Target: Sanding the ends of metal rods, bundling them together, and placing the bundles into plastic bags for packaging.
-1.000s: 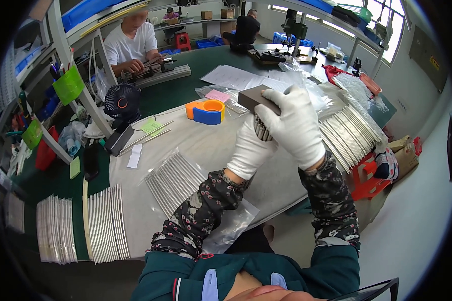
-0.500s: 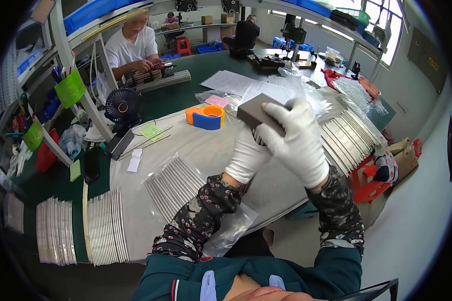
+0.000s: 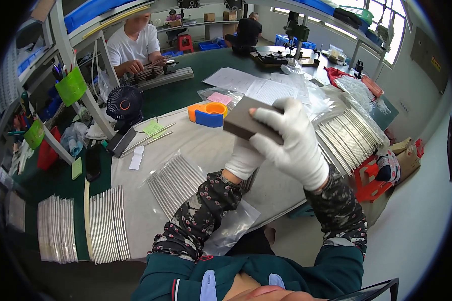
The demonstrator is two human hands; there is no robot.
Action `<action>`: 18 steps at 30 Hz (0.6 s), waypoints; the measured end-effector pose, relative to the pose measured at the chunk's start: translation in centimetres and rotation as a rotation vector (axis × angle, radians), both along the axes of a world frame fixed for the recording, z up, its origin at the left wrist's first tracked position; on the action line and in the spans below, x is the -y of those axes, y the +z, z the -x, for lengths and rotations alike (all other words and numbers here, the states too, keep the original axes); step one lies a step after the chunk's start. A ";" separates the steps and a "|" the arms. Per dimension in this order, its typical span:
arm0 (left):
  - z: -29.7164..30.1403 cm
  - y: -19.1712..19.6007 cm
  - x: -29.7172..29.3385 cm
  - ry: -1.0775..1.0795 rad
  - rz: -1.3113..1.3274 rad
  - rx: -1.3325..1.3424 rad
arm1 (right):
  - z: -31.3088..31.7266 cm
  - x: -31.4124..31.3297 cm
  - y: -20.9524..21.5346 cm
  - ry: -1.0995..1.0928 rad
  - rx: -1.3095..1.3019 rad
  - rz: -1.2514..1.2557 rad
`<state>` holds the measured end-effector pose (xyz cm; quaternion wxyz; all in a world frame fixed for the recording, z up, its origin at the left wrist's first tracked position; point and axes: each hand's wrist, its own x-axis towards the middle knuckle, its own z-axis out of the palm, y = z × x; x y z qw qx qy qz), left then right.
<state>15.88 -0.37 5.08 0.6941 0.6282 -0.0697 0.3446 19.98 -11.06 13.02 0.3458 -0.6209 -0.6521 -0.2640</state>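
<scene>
My right hand (image 3: 294,145), in a white glove with a bare fingertip showing, grips a grey-brown rectangular block (image 3: 247,119) by its near right side. Under the block is my left hand (image 3: 243,159), also gloved. It looks closed, but its fingers and what they hold are hidden. Some thin grey rod-like ends (image 3: 249,181) show just beneath the left wrist. A row of slim metal rods (image 3: 173,183) on a plastic bag lies left of my left forearm, on the pale cloth (image 3: 135,200).
More metal rods lie in bundles at the near left (image 3: 108,223) and right (image 3: 349,140). Beyond my hands are an orange and blue tape dispenser (image 3: 208,114) and papers (image 3: 228,80). A small black fan (image 3: 124,103) stands left. A co-worker (image 3: 135,47) sits across the table.
My right hand and the block have moved slightly left and toward me, so the block covers more of my left hand. The co-worker's hands have shifted a little.
</scene>
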 end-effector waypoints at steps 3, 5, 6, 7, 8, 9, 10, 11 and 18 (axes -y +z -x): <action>-0.7 -1.3 -0.9 0.141 -0.203 0.071 | -1.7 -1.1 -0.2 -0.250 -0.055 0.016; -1.3 -2.3 -0.4 0.384 -0.212 0.217 | 1.2 -0.3 0.3 -0.056 0.098 0.030; -1.7 -2.5 -0.7 0.255 -0.136 0.182 | 0.1 -0.3 0.1 0.027 0.004 -0.002; -0.4 0.5 -1.0 0.412 -0.552 -0.207 | -1.8 -1.0 0.1 -0.097 -0.092 0.035; -0.1 -0.5 -0.7 0.294 -0.360 -0.148 | -2.7 -1.3 -0.3 -0.157 -0.111 0.025; 0.1 -1.1 -1.0 0.189 -0.178 -0.074 | -3.3 -2.0 -0.3 -0.207 -0.117 0.002; 0.1 -0.4 -0.6 0.568 -0.686 -0.072 | -1.5 -1.5 -0.3 -0.105 -0.026 -0.022; -0.4 -1.6 -1.0 0.118 -0.020 0.111 | 0.4 -1.0 0.0 -0.003 0.064 -0.047; -0.4 -1.6 -0.4 0.038 0.078 0.148 | -0.6 -0.7 -0.3 0.025 0.012 -0.061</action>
